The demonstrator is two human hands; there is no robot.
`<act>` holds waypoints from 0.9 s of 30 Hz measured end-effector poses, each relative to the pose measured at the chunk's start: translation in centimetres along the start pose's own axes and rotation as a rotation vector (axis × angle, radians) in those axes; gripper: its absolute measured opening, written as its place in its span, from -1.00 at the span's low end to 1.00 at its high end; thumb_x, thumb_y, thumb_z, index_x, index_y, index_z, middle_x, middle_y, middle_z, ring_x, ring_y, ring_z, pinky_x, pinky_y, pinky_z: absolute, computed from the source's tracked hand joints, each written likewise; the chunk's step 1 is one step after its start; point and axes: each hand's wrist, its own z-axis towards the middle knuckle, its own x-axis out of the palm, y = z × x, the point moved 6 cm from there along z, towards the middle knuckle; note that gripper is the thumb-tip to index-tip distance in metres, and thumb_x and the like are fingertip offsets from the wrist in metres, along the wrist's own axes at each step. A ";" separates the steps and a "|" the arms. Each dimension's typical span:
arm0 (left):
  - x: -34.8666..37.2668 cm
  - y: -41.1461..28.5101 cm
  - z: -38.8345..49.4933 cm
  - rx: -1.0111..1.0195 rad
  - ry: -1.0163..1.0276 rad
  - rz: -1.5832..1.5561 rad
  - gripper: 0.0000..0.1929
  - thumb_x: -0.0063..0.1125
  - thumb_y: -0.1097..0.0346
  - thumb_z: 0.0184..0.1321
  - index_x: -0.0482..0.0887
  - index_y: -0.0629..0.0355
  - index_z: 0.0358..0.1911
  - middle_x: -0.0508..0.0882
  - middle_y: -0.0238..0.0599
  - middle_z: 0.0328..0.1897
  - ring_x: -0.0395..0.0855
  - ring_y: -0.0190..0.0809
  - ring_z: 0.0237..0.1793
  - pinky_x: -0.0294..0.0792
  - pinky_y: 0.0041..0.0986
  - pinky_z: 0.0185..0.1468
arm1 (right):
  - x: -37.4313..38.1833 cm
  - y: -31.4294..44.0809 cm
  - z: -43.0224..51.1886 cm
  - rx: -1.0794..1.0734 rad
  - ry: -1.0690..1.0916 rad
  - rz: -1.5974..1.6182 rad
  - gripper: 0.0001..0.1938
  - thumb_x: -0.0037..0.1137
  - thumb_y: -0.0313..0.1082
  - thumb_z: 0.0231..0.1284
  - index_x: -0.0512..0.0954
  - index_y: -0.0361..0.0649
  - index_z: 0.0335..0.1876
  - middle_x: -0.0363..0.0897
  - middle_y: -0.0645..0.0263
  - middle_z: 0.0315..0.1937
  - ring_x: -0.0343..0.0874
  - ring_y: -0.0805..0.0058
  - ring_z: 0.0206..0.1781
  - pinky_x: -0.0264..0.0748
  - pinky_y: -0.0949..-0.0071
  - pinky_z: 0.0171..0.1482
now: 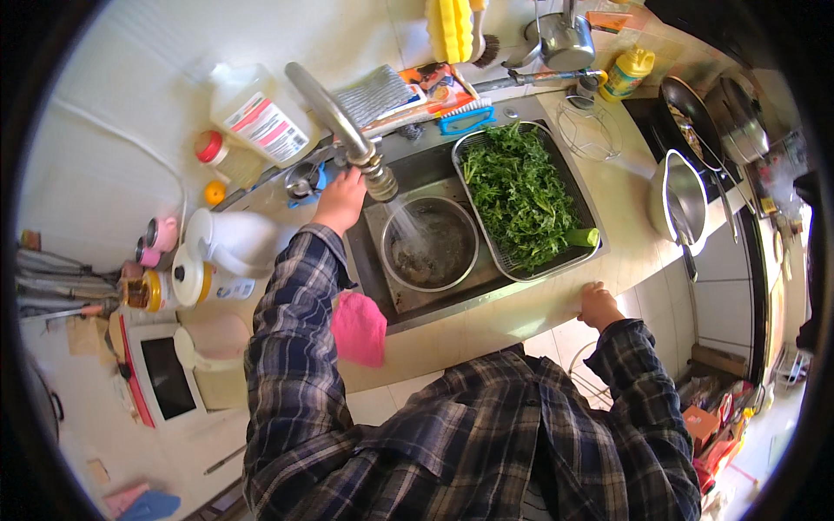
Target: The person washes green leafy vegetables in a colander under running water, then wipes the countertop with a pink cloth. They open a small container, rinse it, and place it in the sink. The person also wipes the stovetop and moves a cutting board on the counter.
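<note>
My left hand (342, 200) reaches to the base of the metal faucet (332, 117); its fingertips are partly hidden behind the spout, so its grip there is unclear. Water sprays from the faucet into a round stainless steel bowl (430, 244) standing in the sink (371, 280). The bowl holds water, with something brownish blurred at the bottom. Beside it, a rectangular wire basket (485, 251) is heaped with leafy greens (521, 195), a thick pale green stalk (582, 238) at its near corner. My right hand (598, 305) rests with curled fingers at the counter's front edge.
A pink cloth (359, 329) hangs over the sink's left front rim. Left stand a white pitcher (234, 241) and a large plastic jug (264, 120). Behind the sink is a blue brush (467, 120). At right are a wire rack (589, 128), a white-rimmed pot (677, 198) and a frying pan (687, 124).
</note>
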 end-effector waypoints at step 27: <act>3.8 -2.3 2.5 0.166 -0.149 0.238 -0.62 -0.22 0.46 0.26 0.36 0.30 0.17 0.35 0.14 0.26 0.50 0.21 0.07 0.36 -0.08 0.14 | 0.5 0.0 0.3 0.081 -0.013 -0.034 -0.23 0.52 -0.10 -0.33 0.31 -0.42 -0.02 0.42 -0.04 -0.13 0.61 0.15 -0.21 0.59 0.35 -0.27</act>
